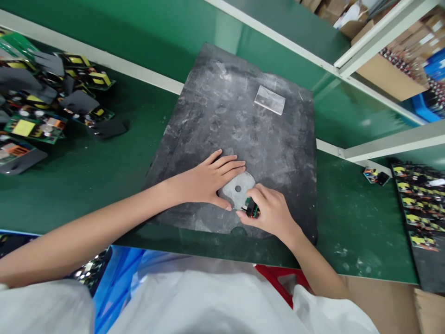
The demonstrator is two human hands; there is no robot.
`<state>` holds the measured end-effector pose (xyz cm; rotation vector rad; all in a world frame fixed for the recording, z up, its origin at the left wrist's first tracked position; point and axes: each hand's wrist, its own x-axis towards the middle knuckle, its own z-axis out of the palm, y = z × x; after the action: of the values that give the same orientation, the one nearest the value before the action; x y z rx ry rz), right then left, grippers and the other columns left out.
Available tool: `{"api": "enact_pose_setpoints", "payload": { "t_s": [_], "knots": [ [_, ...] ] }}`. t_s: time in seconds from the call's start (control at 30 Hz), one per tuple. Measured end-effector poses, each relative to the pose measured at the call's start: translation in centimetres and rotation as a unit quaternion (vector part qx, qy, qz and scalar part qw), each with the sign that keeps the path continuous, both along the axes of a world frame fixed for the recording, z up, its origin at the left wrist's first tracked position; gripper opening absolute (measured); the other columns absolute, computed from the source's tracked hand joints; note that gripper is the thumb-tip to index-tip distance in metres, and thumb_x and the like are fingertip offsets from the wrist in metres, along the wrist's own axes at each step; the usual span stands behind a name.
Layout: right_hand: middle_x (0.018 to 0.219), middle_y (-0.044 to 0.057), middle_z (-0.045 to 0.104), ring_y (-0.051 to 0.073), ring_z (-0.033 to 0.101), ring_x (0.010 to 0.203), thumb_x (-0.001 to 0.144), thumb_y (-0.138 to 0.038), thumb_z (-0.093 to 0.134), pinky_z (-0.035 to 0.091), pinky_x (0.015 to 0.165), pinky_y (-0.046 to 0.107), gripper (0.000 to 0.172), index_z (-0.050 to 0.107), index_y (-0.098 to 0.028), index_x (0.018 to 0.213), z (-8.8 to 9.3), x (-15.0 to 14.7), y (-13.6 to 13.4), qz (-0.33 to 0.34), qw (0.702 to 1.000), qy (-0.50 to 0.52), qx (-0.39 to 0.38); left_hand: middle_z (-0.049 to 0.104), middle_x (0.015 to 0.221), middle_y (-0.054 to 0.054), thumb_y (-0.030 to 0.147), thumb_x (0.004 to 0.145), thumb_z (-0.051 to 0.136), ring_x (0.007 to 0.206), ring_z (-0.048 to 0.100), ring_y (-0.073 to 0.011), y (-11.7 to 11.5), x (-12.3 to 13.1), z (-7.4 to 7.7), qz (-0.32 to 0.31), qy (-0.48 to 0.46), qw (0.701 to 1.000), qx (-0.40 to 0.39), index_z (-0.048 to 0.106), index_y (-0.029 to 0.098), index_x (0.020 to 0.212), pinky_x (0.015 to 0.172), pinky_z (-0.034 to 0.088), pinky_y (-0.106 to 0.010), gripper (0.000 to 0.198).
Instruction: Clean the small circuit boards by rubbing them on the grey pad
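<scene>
My left hand [219, 178] lies with its fingers spread against the left side of a flat grey disc [231, 191] that has a small hole in its middle. The disc rests on a worn black mat [222, 116]. My right hand [271, 208] is closed on a small circuit board [251, 208] with black and green parts, held at the disc's lower right edge. My fingers hide part of the board, and I cannot tell whether it touches the disc.
A pale rectangular block [270, 99] lies on the mat's far part. Circuit boards [38, 125] with black sheets are heaped at the left. One small board [376, 176] sits at the right, near a black tray [431, 264] of several boards. White frame bars [389, 148] edge the bench.
</scene>
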<state>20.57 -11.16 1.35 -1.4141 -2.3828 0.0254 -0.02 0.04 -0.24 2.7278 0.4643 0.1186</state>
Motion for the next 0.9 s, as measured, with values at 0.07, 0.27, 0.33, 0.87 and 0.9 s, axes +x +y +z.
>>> {"api": "enact_pose_setpoints", "payload": {
  "t_s": [0.07, 0.27, 0.33, 0.87, 0.9],
  "knots": [
    [0.068, -0.002, 0.046, 0.011, 0.044, 0.057, 0.088, -0.044, 0.051, 0.033, 0.052, 0.023, 0.026, 0.051, -0.019, 0.080, -0.03, 0.06, 0.01, 0.003, 1.000, 0.001, 0.000, 0.026, 0.157, -0.012, 0.078, 0.082, 0.041, 0.146, 0.019, -0.0325, -0.01, -0.01, -0.02, -0.001, -0.006, 1.000, 0.003, 0.025, 0.013, 0.152, 0.119, -0.001, -0.048, 0.097],
    [0.068, -0.002, 0.046, 0.011, 0.044, 0.058, 0.087, -0.043, 0.052, 0.033, 0.053, 0.024, 0.025, 0.051, -0.019, 0.081, -0.01, 0.19, 0.09, 0.017, 1.000, -0.005, -0.001, 0.029, 0.155, -0.014, 0.076, 0.081, 0.048, 0.144, 0.023, -0.0345, 0.00, 0.01, 0.05, -0.002, -0.012, 1.000, 0.001, 0.026, 0.012, 0.152, 0.119, 0.004, -0.051, 0.097],
    [0.068, -0.002, 0.046, 0.012, 0.045, 0.058, 0.087, -0.043, 0.052, 0.033, 0.053, 0.024, 0.024, 0.051, -0.020, 0.081, 0.02, 0.21, 0.10, 0.019, 1.000, -0.006, -0.004, 0.029, 0.155, -0.014, 0.075, 0.081, 0.048, 0.144, 0.022, -0.0344, 0.00, 0.01, 0.05, -0.002, -0.013, 1.000, 0.001, 0.026, 0.012, 0.152, 0.119, 0.003, -0.051, 0.097],
    [0.068, -0.002, 0.048, 0.011, 0.045, 0.058, 0.089, -0.044, 0.049, 0.034, 0.053, 0.024, 0.027, 0.051, -0.019, 0.081, 0.23, 0.19, 0.18, 0.025, 1.000, -0.013, -0.008, 0.027, 0.157, -0.013, 0.077, 0.082, 0.044, 0.146, 0.019, -0.0323, 0.03, -0.01, -0.05, -0.003, -0.007, 1.000, 0.004, 0.026, 0.012, 0.151, 0.119, 0.000, -0.050, 0.097],
    [0.068, -0.002, 0.048, 0.011, 0.046, 0.058, 0.089, -0.044, 0.049, 0.034, 0.053, 0.024, 0.026, 0.051, -0.019, 0.081, 0.22, 0.18, 0.18, 0.025, 1.000, -0.012, -0.008, 0.027, 0.156, -0.013, 0.077, 0.082, 0.044, 0.145, 0.020, -0.0325, 0.03, -0.03, -0.01, -0.002, -0.007, 1.000, 0.002, 0.026, 0.012, 0.151, 0.119, 0.001, -0.050, 0.097]
  ]
}}
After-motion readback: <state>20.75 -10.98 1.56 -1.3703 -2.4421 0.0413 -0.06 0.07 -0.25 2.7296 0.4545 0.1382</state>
